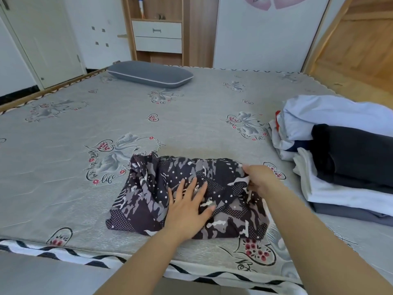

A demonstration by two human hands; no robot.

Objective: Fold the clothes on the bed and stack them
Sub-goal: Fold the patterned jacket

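Observation:
A dark patterned garment (148,196) with grey and white blotches lies partly folded near the front edge of the bed (85,124). My left hand (187,207) presses flat on its middle, fingers spread. My right hand (259,177) pinches the garment's right edge and lifts a bit of cloth. At the right side of the bed sits a stack of folded clothes (344,167): pale blue on top, then black, white and grey layers.
A grey pillow (151,74) lies at the far side of the bed. Beyond it stands a wooden cabinet with white drawers (157,37). A wooden door (361,45) is at the right, and a white door at the left.

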